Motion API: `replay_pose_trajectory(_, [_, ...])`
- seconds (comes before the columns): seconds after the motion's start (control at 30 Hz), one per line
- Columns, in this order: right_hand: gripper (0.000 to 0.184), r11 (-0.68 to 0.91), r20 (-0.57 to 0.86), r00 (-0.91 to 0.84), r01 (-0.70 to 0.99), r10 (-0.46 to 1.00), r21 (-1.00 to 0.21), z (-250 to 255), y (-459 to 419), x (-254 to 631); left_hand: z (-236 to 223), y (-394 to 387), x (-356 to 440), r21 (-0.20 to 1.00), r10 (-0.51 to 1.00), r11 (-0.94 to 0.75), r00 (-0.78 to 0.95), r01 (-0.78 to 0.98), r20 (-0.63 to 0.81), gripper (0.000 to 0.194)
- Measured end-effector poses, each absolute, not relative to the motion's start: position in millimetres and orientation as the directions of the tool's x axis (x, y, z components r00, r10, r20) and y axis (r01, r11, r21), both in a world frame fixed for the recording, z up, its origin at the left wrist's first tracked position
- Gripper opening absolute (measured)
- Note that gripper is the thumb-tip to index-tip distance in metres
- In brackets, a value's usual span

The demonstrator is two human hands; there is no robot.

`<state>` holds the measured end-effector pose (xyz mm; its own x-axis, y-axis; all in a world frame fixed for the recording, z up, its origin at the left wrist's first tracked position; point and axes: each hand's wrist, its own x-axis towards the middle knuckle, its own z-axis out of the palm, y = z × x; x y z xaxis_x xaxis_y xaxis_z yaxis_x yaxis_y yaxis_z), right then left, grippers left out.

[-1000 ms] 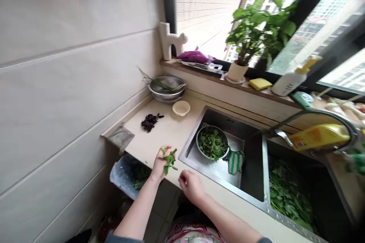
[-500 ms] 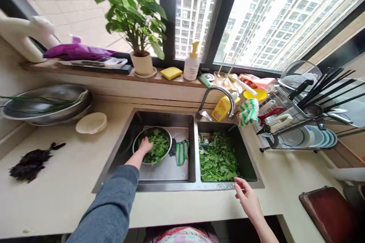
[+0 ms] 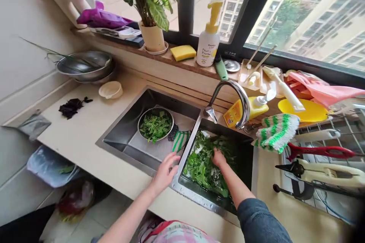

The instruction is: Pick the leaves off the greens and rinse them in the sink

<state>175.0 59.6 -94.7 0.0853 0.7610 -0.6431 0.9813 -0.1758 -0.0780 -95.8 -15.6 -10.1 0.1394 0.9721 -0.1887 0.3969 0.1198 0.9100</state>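
My right hand reaches down into the right sink basin, its fingers closed around leafy greens that lie in water; leaves partly hide the fingertips. Over the front edge of the sink, near the divider, my left hand hovers with fingers apart and holds nothing. In the left basin stands a round metal bowl filled with more leafy greens. Beside that bowl lie a green-and-white striped cloth and a dark scrubber.
A curved faucet rises behind the right basin, with a yellow bottle by it. A striped towel and a wire rack are at the right. On the left counter sit a cream bowl, dark leaves and metal pans.
My left hand has left the bowl of greens and moved right, now empty. My right hand has gone from the sink's front edge into the greens in the right basin. The view has shifted.
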Motion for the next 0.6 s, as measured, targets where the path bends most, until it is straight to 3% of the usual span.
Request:
replay_pose_trajectory(0.1, [0.064,-0.145,-0.597,0.101,0.989,0.796,-0.026,-97.0,46.7,175.7,2.6,-41.9,-75.7,0.934,0.962,0.189,0.134,0.304,-0.238,0.027])
replay_pose_trajectory(0.17, [0.068,-0.043,-0.645,-0.024,0.995,0.764,-0.088,-97.1,34.4,174.6,6.9,-46.0,-61.1,0.943,0.949,0.206,0.182,0.261,-0.257,0.026])
replay_pose_trajectory(0.23, [0.060,0.041,-0.682,-0.154,0.983,0.715,-0.178,-95.2,38.1,177.0,10.3,-45.3,-46.5,0.947,0.936,0.197,0.239,0.253,-0.259,0.025])
replay_pose_trajectory(0.33, [0.040,0.062,-0.625,-0.161,0.982,0.764,-0.177,-92.8,78.4,176.9,17.3,-43.5,-28.8,0.941,0.912,0.165,0.317,0.295,-0.259,0.023])
replay_pose_trajectory(0.5, [0.057,0.077,-0.569,-0.143,0.987,0.810,-0.140,-111.2,129.1,131.4,28.8,-46.6,-20.3,0.901,0.873,0.159,0.370,0.404,-0.320,0.024])
replay_pose_trajectory(0.6, [0.042,0.078,-0.628,-0.188,0.977,0.755,-0.198,-126.1,122.0,117.8,27.2,-51.2,-24.2,0.886,0.881,0.180,0.331,0.428,-0.339,0.024])
